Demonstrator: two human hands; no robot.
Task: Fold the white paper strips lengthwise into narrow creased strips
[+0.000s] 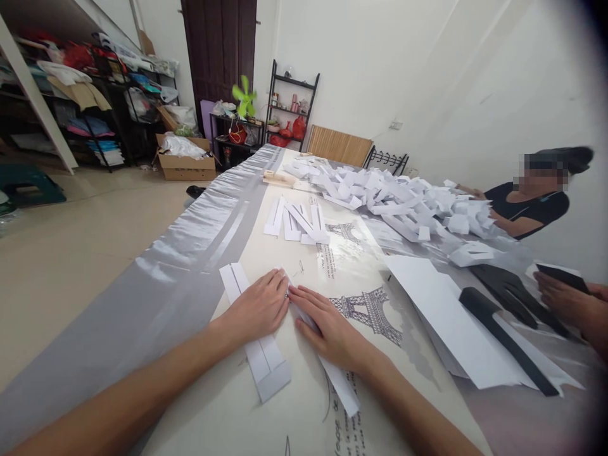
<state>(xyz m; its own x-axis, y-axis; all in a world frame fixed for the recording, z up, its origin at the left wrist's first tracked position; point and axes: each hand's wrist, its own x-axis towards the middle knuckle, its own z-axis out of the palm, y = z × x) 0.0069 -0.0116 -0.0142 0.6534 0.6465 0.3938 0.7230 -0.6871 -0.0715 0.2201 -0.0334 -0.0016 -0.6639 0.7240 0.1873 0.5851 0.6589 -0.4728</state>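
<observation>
My left hand (pixel 259 309) lies flat, fingers stretched, on a long folded white paper strip (pixel 266 367) that runs from the far left toward me. My right hand (pixel 327 329) rests palm down with fingers together on a second white strip (pixel 342 386), pressing it onto the table. The fingertips of both hands meet at the far end of that second strip. Both strips lie on a tablecloth (pixel 365 304) printed with Eiffel Tower drawings.
Several folded white strips (pixel 297 221) lie farther up the table, and a big heap of folded white pieces (pixel 403 199) is beyond. White sheets (pixel 451 323) and black strips (pixel 498 335) lie at right. Another person (pixel 532 202) sits at the far right; someone's hands (pixel 570 297) hold a black card.
</observation>
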